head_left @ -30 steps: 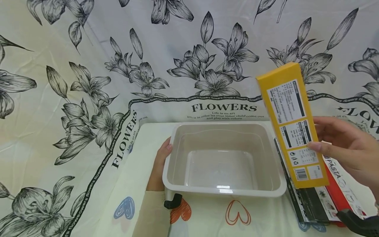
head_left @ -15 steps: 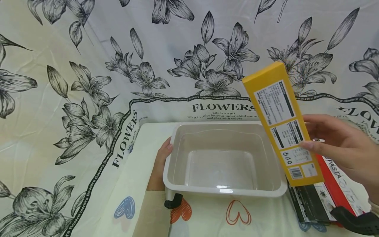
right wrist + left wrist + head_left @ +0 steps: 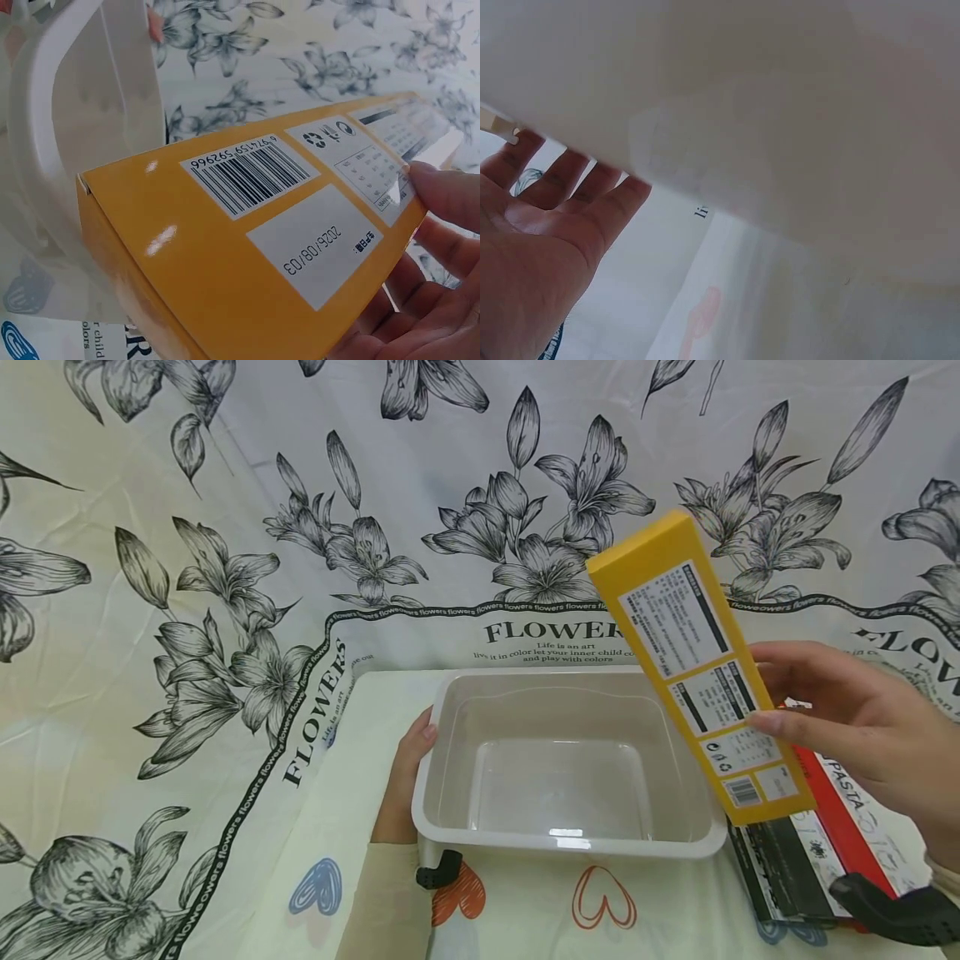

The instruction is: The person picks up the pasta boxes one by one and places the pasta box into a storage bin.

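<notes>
My right hand (image 3: 847,735) holds a long yellow box (image 3: 697,664) tilted in the air, its lower end over the right rim of a white plastic bin (image 3: 442,752). The box's label side with a barcode faces me; in the right wrist view the yellow box (image 3: 247,225) fills the frame with my right hand's fingers (image 3: 442,195) along its edge. My left hand (image 3: 405,777) rests flat against the bin's left outer wall, its fingers (image 3: 570,180) straight under the bin wall (image 3: 780,112). The bin is empty.
A black box (image 3: 780,868) and a red pasta box (image 3: 847,827) lie flat right of the bin. A floral cloth (image 3: 225,568) covers the table and the backdrop behind. Printed hearts (image 3: 603,897) mark the cloth in front of the bin.
My right hand has carried the yellow box leftward, from beside the bin to over its right rim, tilting its top further left. The left hand and the bin have stayed still.
</notes>
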A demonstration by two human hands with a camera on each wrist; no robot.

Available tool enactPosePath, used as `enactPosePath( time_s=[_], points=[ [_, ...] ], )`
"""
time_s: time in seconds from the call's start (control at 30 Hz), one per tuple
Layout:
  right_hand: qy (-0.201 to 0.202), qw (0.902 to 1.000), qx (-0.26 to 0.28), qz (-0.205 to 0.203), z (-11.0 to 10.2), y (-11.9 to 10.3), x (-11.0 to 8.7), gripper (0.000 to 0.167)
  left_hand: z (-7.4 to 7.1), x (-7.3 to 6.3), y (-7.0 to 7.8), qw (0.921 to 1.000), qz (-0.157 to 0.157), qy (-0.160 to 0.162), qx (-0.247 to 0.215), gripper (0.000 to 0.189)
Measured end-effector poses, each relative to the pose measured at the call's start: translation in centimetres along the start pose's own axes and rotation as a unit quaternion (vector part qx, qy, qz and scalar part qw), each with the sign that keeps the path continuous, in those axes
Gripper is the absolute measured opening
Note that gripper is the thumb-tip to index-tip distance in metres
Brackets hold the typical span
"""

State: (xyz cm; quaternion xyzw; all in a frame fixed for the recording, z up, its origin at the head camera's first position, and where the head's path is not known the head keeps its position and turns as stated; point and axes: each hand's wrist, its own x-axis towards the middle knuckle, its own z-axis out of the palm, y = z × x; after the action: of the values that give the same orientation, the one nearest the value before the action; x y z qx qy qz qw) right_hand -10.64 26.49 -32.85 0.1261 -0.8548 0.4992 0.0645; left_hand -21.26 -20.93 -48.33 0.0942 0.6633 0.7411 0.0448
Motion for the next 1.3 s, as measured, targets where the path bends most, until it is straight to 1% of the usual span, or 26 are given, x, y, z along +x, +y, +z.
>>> enactPosePath(
  time_s=[0.07,0.27,0.37,0.53,0.63,0.73,0.9,0.97,1.1,1.2,1.3],
  points=[
    [-0.002,1.0000,0.000,0.008,0.1,-0.3,0.0,0.069,0.0,0.0,0.1,1.0000,0.002,-0.004,0.004,0.072],
    [-0.026,0.9993,0.006,0.026,0.6,-1.0,0.3,0.066,0.0,0.0,0.1,0.9999,0.008,-0.009,0.011,0.071],
    [-0.040,0.9989,0.020,0.016,0.9,-1.4,0.5,0.066,0.0,-0.1,0.1,0.9999,0.007,-0.008,0.003,0.071],
    [-0.070,0.9962,0.044,-0.028,1.5,-2.1,0.9,0.065,0.2,-0.4,-0.1,1.0000,0.008,-0.002,0.001,0.069],
    [-0.085,0.9943,0.054,-0.037,1.8,-2.4,1.0,0.065,0.2,-0.6,-0.2,0.9999,0.011,-0.002,0.002,0.068],
    [-0.099,0.9922,0.068,-0.035,2.1,-2.5,1.2,0.065,0.3,-0.6,-0.2,0.9999,0.016,-0.001,0.002,0.066],
    [-0.112,0.9899,0.085,-0.019,2.7,-2.5,1.4,0.064,0.5,-0.7,-0.1,0.9998,0.019,0.004,-0.001,0.065],
    [-0.115,0.9893,0.087,-0.019,2.9,-2.5,1.5,0.063,0.5,-0.7,-0.1,0.9998,0.020,0.004,0.001,0.065],
    [-0.124,0.9883,0.082,-0.034,3.2,-2.6,1.7,0.062,0.4,-0.7,-0.1,0.9998,0.022,-0.001,0.002,0.066],
    [-0.128,0.9882,0.078,-0.027,3.5,-2.8,1.9,0.061,0.4,-0.6,0.0,0.9998,0.020,-0.009,-0.003,0.067],
    [-0.133,0.9879,0.079,-0.015,3.8,-3.0,2.1,0.060,0.3,-0.4,0.1,0.9999,0.013,-0.008,-0.006,0.068]
  ],
)
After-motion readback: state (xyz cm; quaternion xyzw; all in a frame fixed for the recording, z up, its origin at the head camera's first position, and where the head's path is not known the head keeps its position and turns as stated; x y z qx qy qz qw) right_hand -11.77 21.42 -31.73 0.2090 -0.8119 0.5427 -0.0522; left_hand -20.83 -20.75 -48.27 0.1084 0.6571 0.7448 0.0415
